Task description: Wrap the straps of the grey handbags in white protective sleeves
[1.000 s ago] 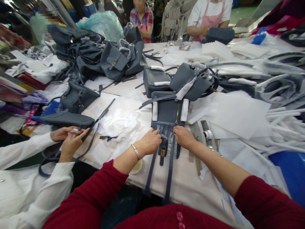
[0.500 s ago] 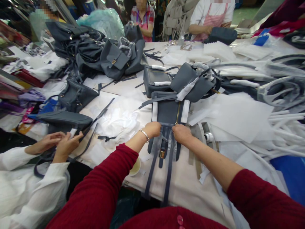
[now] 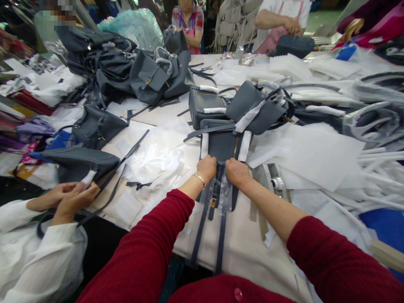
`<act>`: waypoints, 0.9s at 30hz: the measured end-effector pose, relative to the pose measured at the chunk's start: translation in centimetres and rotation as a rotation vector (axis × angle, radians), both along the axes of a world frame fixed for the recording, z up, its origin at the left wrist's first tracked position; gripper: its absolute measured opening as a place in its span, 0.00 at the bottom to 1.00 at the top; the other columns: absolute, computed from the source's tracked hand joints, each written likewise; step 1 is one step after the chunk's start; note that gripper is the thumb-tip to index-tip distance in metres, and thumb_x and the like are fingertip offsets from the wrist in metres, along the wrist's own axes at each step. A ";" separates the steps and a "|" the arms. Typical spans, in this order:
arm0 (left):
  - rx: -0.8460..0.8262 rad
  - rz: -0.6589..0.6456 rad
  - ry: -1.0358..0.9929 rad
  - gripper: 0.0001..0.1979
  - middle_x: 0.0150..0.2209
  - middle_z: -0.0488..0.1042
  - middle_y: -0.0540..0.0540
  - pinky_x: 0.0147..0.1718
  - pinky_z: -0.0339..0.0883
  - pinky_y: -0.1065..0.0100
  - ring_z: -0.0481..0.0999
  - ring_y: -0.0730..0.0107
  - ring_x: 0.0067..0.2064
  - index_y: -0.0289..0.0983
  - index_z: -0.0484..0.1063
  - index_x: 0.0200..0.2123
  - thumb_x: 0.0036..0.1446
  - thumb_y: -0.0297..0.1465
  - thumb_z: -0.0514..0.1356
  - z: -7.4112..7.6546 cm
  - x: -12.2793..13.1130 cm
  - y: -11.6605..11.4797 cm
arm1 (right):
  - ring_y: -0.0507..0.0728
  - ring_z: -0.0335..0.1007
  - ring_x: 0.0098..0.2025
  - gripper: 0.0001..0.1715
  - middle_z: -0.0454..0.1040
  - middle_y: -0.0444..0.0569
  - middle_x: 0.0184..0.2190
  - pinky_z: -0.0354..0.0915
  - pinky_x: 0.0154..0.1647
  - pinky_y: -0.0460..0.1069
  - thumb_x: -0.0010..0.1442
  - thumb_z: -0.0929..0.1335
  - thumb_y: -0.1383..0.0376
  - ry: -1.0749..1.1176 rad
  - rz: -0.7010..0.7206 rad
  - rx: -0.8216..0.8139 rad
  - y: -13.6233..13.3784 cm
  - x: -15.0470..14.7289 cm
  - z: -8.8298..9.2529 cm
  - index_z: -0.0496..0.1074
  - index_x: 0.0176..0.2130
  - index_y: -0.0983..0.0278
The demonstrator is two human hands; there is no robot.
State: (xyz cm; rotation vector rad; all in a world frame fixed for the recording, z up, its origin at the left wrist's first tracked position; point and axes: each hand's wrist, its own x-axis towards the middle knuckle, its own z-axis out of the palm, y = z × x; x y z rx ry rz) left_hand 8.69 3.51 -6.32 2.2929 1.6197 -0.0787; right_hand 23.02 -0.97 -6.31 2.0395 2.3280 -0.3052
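I have left hand (image 3: 206,167) and right hand (image 3: 237,171) curled tight on the bag (image 3: 221,145); padding (image 3: 245,146) seems done, straps (image 3: 221,242) hang unfastened.

On the worktop (image 3: 252,248), a bag (image 3: 221,145) lies under our left grip (image 3: 207,167) and right grip (image 3: 237,171), sheets (image 3: 318,151) rightward, piled bags (image 3: 115,63) beyond, leftward.

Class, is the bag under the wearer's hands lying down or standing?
Lying down: the bag stretches along the table, its zippered panel facing up, straps laid straight out.
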 end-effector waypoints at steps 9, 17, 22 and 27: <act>0.197 0.209 -0.456 0.25 0.52 0.70 0.35 0.55 0.66 0.56 0.69 0.56 0.55 0.33 0.61 0.59 0.58 0.29 0.58 1.5 -5.2 -8.6 | 0.60 0.72 0.45 0.17 0.75 0.57 0.43 0.65 0.47 0.52 0.63 0.63 0.61 0.431 -0.270 0.075 -8.2 2.9 -0.8 0.69 0.49 0.68; -0.094 0.336 -0.250 0.25 0.52 0.69 0.34 0.59 0.61 0.53 0.68 0.53 0.57 0.31 0.63 0.57 0.56 0.29 0.57 -1.4 -9.6 -25.5 | 0.56 0.67 0.26 0.17 0.70 0.44 0.21 0.59 0.30 0.49 0.58 0.65 0.57 0.844 -0.399 -0.497 -22.4 -1.1 -3.6 0.74 0.39 0.66; -0.375 0.418 -0.285 0.10 0.39 0.77 0.40 0.47 0.67 0.61 0.76 0.56 0.45 0.34 0.74 0.40 0.54 0.30 0.60 -0.9 -7.5 -22.8 | 0.51 0.58 0.22 0.13 0.62 0.40 0.15 0.52 0.25 0.47 0.46 0.69 0.61 1.016 -0.470 -0.572 -19.3 -3.2 -3.0 0.66 0.17 0.64; -0.575 0.470 -0.951 0.10 0.40 0.79 0.42 0.41 0.70 0.65 0.77 0.61 0.41 0.36 0.74 0.40 0.56 0.32 0.60 1.5 -4.9 -19.4 | 0.50 0.55 0.17 0.14 0.62 0.39 0.14 0.51 0.21 0.46 0.52 0.66 0.57 1.173 -0.510 -0.526 -15.2 -3.3 -0.6 0.66 0.21 0.63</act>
